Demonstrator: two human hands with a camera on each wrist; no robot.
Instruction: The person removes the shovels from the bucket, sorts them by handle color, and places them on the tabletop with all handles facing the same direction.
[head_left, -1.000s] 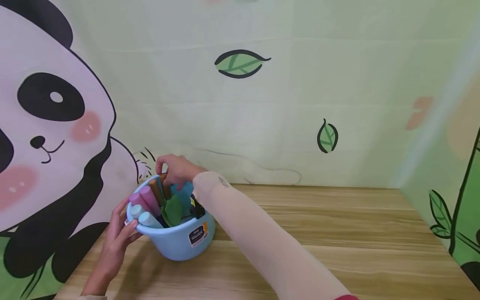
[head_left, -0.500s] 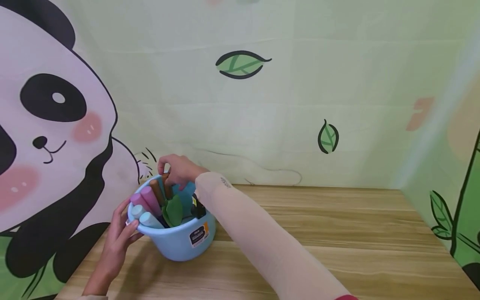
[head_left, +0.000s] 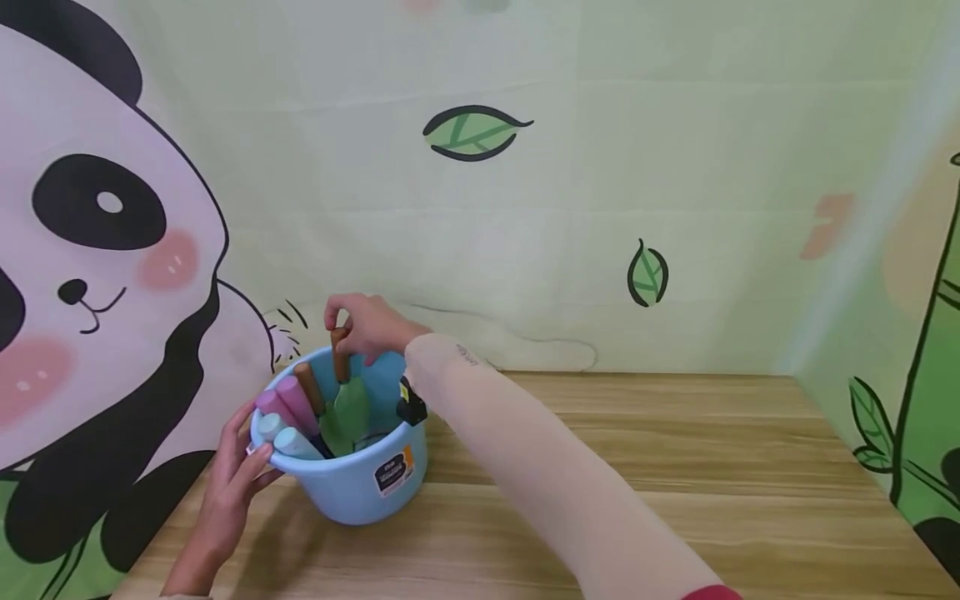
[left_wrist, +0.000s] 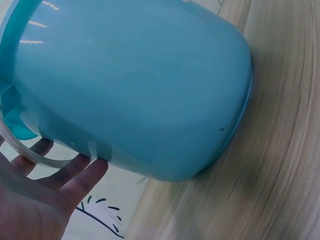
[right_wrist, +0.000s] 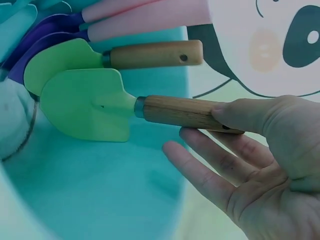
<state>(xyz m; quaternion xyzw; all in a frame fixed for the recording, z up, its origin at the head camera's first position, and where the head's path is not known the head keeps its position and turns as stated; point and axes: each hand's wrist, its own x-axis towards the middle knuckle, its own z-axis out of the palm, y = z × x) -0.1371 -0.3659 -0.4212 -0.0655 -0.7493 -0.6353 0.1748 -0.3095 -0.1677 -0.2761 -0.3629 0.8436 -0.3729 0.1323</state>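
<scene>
A light blue bucket [head_left: 352,492] stands on the wooden table, holding several hand tools with their handles up. My left hand [head_left: 225,492] holds its left rim; in the left wrist view the fingers [left_wrist: 82,175] lie against the outer wall beside the pale bail. Over the bucket's back edge, my right hand [head_left: 371,323] pinches the wooden handle of a green garden trowel [right_wrist: 90,105] near its end. The trowel's blade is still inside the bucket. Beside it rests a second green tool with a wooden handle [right_wrist: 155,54], untouched.
Two pink-purple handles [head_left: 296,402] and two light blue handles [head_left: 294,443] lean on the bucket's left side. A black object [head_left: 411,404] sits at its right rim. Behind the table [head_left: 637,467] hangs a printed panda backdrop [head_left: 480,250].
My right hand has risen slightly, lifting the green trowel a little and apart from the other wooden-handled tool. The left hand stays on the bucket.
</scene>
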